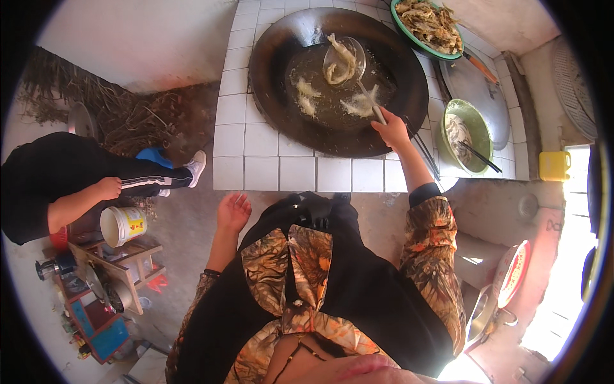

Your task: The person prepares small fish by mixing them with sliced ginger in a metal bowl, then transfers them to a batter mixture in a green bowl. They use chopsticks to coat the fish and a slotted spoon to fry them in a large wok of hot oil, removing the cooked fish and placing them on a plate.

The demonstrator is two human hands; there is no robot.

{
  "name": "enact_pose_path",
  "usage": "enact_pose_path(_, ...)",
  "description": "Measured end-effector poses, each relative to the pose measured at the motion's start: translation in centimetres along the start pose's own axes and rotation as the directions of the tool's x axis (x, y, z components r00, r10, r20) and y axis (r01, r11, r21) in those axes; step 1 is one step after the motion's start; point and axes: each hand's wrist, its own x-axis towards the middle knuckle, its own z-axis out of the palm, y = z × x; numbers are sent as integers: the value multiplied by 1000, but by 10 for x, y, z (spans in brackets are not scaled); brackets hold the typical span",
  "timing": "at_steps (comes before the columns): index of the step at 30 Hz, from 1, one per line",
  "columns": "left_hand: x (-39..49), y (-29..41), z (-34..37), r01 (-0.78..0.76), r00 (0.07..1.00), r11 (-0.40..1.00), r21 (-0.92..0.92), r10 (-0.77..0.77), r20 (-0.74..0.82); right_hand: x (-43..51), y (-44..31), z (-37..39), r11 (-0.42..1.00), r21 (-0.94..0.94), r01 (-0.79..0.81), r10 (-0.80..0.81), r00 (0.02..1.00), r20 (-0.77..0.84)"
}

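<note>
My right hand (393,128) grips the handle of a skimmer ladle (346,44) held over a large wok (268,103). A battered, fried piece (346,56), perhaps a small fish, lies in the ladle's bowl. Dark oil (331,101) fills the wok's bottom, with one patch of pale frying bits (307,97) at the left and another patch (360,102) at the right, beneath the ladle's handle. My left hand (234,212) hangs beside my body, below the stove's front edge, fingers apart and holding nothing.
White tiles (261,139) surround the wok. A green basin of fried pieces (428,26) stands at back right. Nearer is a green bowl of batter (465,137) with chopsticks (479,156). More chopsticks (422,146) lie by the wok's rim. A seated person (62,173) is at left beside a white bucket (122,226).
</note>
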Motion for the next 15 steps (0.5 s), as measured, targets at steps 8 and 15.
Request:
enact_pose_path(8, 2, -1, 5, 3, 1000, 1000, 19, -3, 27, -11, -29, -15, 874, -479, -74, -28, 979, -203)
enact_pose_path(15, 1, -2, -2, 21, 1000, 1000, -3, -21, 3, 13, -1, -30, 976, -134, -175, 149, 972, -182)
